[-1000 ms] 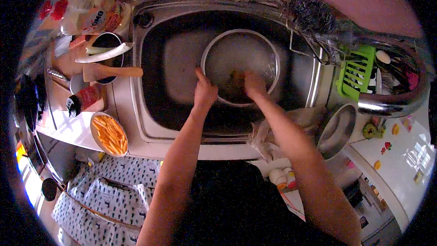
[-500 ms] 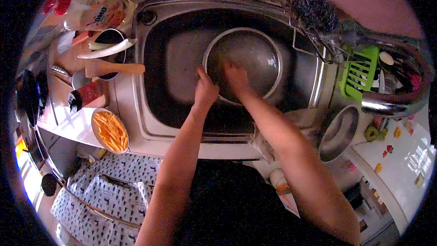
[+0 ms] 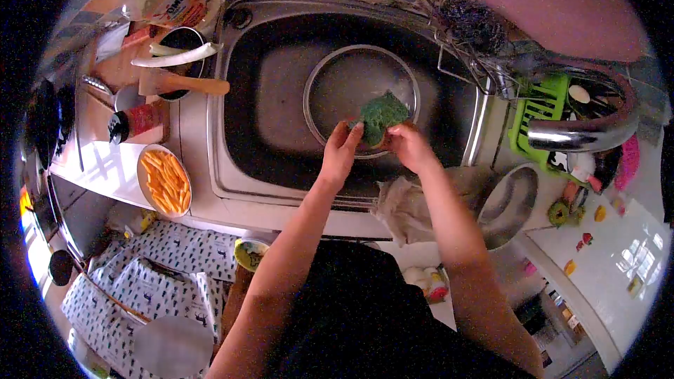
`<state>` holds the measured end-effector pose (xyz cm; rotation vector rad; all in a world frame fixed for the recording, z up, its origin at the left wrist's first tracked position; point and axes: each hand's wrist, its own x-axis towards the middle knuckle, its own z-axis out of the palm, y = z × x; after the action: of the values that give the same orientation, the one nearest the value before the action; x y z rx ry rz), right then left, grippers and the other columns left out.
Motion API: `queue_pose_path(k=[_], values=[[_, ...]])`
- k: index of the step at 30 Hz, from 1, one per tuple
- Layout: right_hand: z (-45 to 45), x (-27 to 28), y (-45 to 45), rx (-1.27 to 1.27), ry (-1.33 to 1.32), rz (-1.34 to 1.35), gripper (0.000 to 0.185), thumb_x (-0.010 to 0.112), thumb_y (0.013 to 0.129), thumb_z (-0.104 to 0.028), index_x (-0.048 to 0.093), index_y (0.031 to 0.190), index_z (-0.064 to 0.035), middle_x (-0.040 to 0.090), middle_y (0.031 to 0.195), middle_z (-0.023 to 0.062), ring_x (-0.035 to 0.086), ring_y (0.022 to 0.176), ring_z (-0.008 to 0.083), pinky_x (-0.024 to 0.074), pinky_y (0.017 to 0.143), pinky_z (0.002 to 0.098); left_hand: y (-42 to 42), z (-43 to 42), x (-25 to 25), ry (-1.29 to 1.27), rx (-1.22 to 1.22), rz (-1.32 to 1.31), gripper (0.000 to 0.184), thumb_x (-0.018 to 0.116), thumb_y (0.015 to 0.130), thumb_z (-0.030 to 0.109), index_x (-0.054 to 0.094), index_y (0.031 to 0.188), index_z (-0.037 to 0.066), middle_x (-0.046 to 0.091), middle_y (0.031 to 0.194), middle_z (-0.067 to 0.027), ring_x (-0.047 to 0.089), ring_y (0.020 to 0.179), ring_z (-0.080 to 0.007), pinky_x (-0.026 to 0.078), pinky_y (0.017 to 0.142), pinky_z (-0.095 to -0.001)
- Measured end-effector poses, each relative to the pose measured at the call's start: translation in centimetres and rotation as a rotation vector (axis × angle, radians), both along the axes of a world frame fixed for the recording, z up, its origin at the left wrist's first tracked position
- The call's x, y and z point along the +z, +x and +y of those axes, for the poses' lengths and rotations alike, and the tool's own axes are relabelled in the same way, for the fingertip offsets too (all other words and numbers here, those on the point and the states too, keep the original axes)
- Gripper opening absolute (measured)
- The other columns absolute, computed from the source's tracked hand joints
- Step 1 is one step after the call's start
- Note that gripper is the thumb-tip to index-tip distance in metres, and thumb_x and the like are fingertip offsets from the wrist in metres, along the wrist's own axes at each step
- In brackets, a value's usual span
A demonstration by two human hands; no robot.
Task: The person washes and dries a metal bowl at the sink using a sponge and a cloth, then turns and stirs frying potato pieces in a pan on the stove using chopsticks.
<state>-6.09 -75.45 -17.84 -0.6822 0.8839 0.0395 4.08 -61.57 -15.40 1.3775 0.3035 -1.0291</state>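
Observation:
A rough-textured green scouring pad point(image 3: 382, 116) is held between both hands, over the near side of a round metal bowl point(image 3: 307, 98). The bowl rests in the dark sink basin point(image 3: 274, 161). My left hand point(image 3: 342, 151) pinches the pad's left edge, thumb on top. On the opposite edge, my right hand point(image 3: 411, 146) has its fingers closed on the pad. The undersides of the fingers are hidden.
Left of the sink stand a bowl of orange sticks point(image 3: 166, 181), a wooden mallet-like utensil point(image 3: 184, 85) and a jar point(image 3: 133, 123). At right are the chrome faucet point(image 3: 576, 133), a green rack point(image 3: 537, 109), a crumpled cloth point(image 3: 404, 210) and a metal pan point(image 3: 511, 203).
My right hand has come up from inside the bowl towards me. The green pad now shows between both hands, and my left hand has left the bowl's rim. The view has shifted slightly.

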Motion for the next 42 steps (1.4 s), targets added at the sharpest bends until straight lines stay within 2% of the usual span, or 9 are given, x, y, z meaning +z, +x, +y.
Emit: queue_pose_path(k=[8, 11, 13, 19, 28, 29, 34, 37, 42], values=[[-0.8, 3.3, 2.2, 0.267, -0.694, 0.259, 0.065, 0.043, 0.088, -0.053, 0.046, 0.122, 0.0019, 0.048, 0.126, 0.0192, 0.044, 0.119, 0.0318, 0.0303, 0.102, 0.0370, 0.2, 1.2, -2.4, -0.124, -0.280, -0.178, 0.050, 0.060, 0.085, 0.015, 0.040, 0.131, 0.009, 0.048, 0.126, -0.0071, 0.045, 0.114, -0.0202, 0.036, 0.097, -0.0321], [1.9, 6.2, 3.2, 0.427, -1.044, 0.281, 0.055, 0.046, 0.090, -0.045, 0.050, 0.115, 0.0030, 0.057, 0.108, 0.0249, 0.056, 0.101, 0.0371, 0.0433, 0.087, 0.0397, 1.2, 0.0, -0.5, -0.063, -0.225, -0.062, 0.047, 0.057, 0.086, 0.016, 0.041, 0.130, 0.009, 0.047, 0.126, -0.0079, 0.044, 0.115, -0.0222, 0.036, 0.098, -0.0338], [4.6, 6.9, 3.5, 0.342, -1.330, 0.124, 0.025, 0.050, 0.091, -0.027, 0.050, 0.090, -0.0024, 0.056, 0.067, 0.0151, 0.057, 0.058, 0.0258, 0.0427, 0.047, 0.0361, 1.6, -0.9, 0.4, -0.068, -0.124, 0.164, 0.046, 0.053, 0.087, 0.016, 0.040, 0.131, 0.008, 0.046, 0.127, -0.0084, 0.044, 0.116, -0.0225, 0.035, 0.099, -0.0334], [7.0, 7.8, 4.8, 0.468, -1.574, 0.128, 0.011, 0.053, 0.086, -0.014, 0.049, 0.085, -0.0043, 0.057, 0.064, 0.0181, 0.056, 0.053, 0.0365, 0.0426, 0.044, 0.0445, 0.4, -2.0, -0.8, -0.212, 0.004, 0.086, 0.028, 0.044, 0.093, 0.025, 0.049, 0.110, 0.003, 0.054, 0.104, -0.0056, 0.051, 0.094, -0.0164, 0.041, 0.083, -0.0289], [1.5, -1.0, 2.3, 0.371, -1.196, 0.319, 0.026, 0.043, 0.091, -0.021, 0.056, 0.082, -0.0005, 0.060, 0.083, 0.0198, 0.058, 0.075, 0.0302, 0.0424, 0.065, 0.0395, -0.2, -2.1, 2.3, 0.098, -0.453, -0.413, 0.036, 0.042, 0.095, 0.024, 0.049, 0.117, -0.004, 0.055, 0.117, -0.0153, 0.052, 0.108, -0.0240, 0.038, 0.093, -0.0309], [1.7, -1.1, 2.6, 0.209, -0.828, 0.241, 0.024, 0.045, 0.090, -0.024, 0.057, 0.085, -0.0041, 0.060, 0.083, 0.0119, 0.058, 0.076, 0.0259, 0.0424, 0.066, 0.0376, -0.6, -2.4, 2.9, 0.041, -0.381, -0.645, 0.027, 0.041, 0.095, 0.027, 0.048, 0.099, 0.002, 0.054, 0.080, -0.0179, 0.055, 0.074, -0.0287, 0.043, 0.068, -0.0346], [1.3, 1.8, 4.0, -0.063, -0.030, 0.250, 0.048, 0.058, 0.080, -0.045, 0.058, 0.106, -0.0056, 0.058, 0.108, 0.0053, 0.051, 0.097, 0.0211, 0.0369, 0.089, 0.0344, 0.1, -0.6, -0.8, 0.037, -0.311, -0.548, 0.027, 0.052, 0.089, 0.023, 0.045, 0.108, 0.005, 0.055, 0.092, -0.0175, 0.054, 0.085, -0.0299, 0.042, 0.074, -0.0356], [0.6, 2.2, 2.9, -0.049, -0.299, 0.314, 0.044, 0.063, 0.075, -0.040, 0.059, 0.103, -0.0063, 0.058, 0.104, 0.0061, 0.049, 0.097, 0.0212, 0.0369, 0.088, 0.0359, 1.7, 2.4, -3.2, 0.575, -0.288, -1.256, 0.041, 0.060, 0.083, 0.023, 0.041, 0.117, 0.008, 0.051, 0.107, -0.0152, 0.050, 0.098, -0.0296, 0.042, 0.077, -0.0406], [-3.1, 0.0, -0.4, -0.085, -0.697, 0.426, 0.032, 0.060, 0.076, -0.024, 0.056, 0.100, -0.0038, 0.056, 0.093, 0.0040, 0.050, 0.085, 0.0180, 0.0406, 0.078, 0.0341, 4.0, 5.0, -10.8, 0.396, -0.059, -0.119, 0.048, 0.065, 0.078, 0.020, 0.044, 0.118, 0.006, 0.048, 0.118, -0.0137, 0.046, 0.106, -0.0282, 0.040, 0.086, -0.0438]])
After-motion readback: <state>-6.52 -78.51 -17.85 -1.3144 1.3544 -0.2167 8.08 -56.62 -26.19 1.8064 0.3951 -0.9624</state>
